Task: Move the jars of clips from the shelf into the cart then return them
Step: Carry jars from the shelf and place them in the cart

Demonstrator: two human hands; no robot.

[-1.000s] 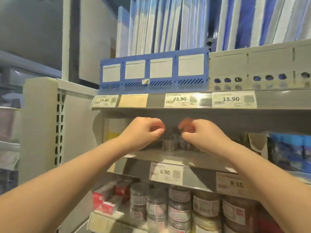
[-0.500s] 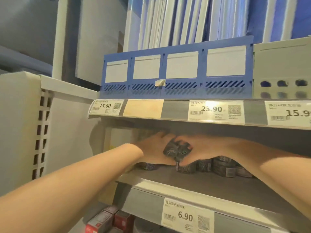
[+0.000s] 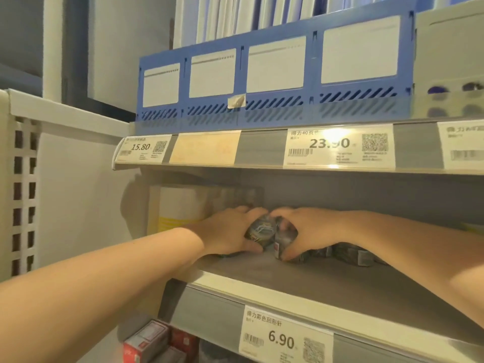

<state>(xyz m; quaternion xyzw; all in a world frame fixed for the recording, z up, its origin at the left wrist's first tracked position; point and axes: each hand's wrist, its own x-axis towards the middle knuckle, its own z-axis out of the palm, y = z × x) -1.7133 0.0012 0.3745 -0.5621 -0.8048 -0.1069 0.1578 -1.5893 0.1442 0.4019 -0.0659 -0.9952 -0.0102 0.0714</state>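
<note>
Both my hands reach deep into the middle shelf (image 3: pixel 301 281). My left hand (image 3: pixel 230 231) grips a clear jar of coloured clips (image 3: pixel 262 230), tilted so its top faces me. My right hand (image 3: pixel 311 229) curls over a second jar of clips (image 3: pixel 284 241) right beside the first, its thumb low on the jar's front. More jars of clips (image 3: pixel 351 254) stand in a row on the shelf behind and under my right wrist, partly hidden by it. The cart is not in view.
A shelf above carries a blue file rack (image 3: pixel 275 74) and price tags reading 15.80 (image 3: pixel 142 149) and 23.90. A yellow-and-white box (image 3: pixel 178 208) stands at the back left of the middle shelf. Red-and-white boxes (image 3: pixel 149 341) lie on the shelf below.
My hands have gone from the shelf's front edge deep inside it. The view has moved closer and lower, so the lower shelf of jars has dropped out of sight.
</note>
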